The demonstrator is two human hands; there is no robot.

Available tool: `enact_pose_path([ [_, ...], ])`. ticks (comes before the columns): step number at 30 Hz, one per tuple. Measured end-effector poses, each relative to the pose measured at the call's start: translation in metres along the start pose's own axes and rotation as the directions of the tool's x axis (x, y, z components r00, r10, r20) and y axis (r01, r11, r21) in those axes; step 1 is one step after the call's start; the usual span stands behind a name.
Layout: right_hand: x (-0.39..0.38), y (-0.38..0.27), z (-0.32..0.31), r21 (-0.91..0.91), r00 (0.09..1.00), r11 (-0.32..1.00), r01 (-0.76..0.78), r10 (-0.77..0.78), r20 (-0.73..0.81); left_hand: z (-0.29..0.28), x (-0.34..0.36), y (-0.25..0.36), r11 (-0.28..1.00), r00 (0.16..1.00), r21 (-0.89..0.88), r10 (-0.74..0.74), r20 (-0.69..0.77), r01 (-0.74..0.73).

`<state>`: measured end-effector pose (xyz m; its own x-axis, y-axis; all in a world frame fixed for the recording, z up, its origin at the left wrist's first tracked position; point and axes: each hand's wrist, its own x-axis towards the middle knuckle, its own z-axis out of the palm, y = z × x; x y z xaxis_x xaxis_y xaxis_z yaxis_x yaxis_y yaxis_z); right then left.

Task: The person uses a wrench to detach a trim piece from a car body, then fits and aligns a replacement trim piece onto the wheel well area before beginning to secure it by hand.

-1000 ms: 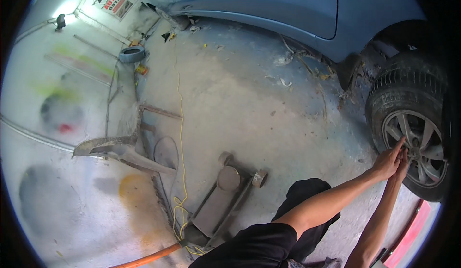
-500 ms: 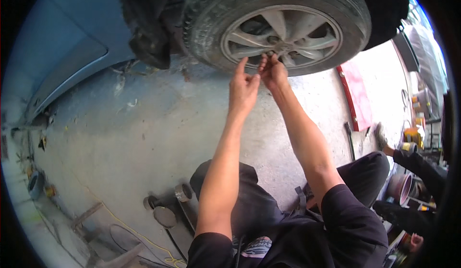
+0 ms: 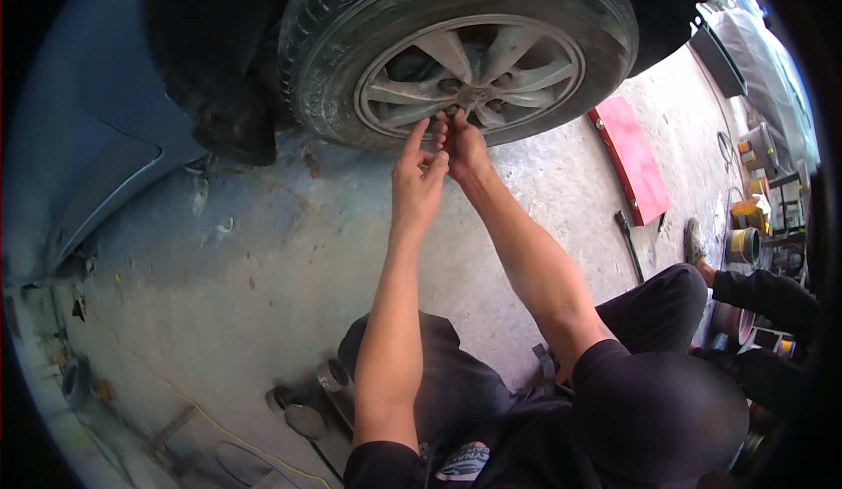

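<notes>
A car wheel [image 3: 521,71] with a silver spoked rim and a dusty black tyre fills the top middle. My right hand [image 3: 465,149] reaches to the lower part of its hub, fingertips pinched on a lug nut [image 3: 452,112] that they partly hide. Just left of it, my left hand [image 3: 416,189] is raised below the rim with its index finger stretched up and its thumb apart. The left thumb is close to the right hand; whether they touch, I cannot tell. Nothing shows in the left hand.
A flat red case [image 3: 633,160] lies right of the wheel, with a black bar-shaped tool [image 3: 630,245] near it. A low black floor jack [image 3: 307,421] stands by my left leg. Cans [image 3: 744,245] line the right side, where another person's leg [image 3: 756,298] extends.
The whole view has shifted, so the wheel and both hands sit further left. My hands stay at the hub. A blurred dark rounded shape now covers the lower right.
</notes>
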<state>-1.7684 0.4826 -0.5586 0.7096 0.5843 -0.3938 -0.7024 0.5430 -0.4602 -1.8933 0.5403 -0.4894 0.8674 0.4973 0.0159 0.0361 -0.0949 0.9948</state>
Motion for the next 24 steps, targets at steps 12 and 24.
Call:
enact_pose_path([
  [12,0.008,0.002,-0.015,0.109,0.994,0.993,-0.045,0.033,0.104,0.01,0.01,0.0,0.993,0.995,-0.118,-0.031,-0.095,0.02],
  [24,-0.158,-0.18,-0.151,-0.698,0.823,-0.599,0.392,0.568,-0.025,0.042,0.041,-0.044,0.814,0.901,-0.417,-0.432,0.031,0.405],
])
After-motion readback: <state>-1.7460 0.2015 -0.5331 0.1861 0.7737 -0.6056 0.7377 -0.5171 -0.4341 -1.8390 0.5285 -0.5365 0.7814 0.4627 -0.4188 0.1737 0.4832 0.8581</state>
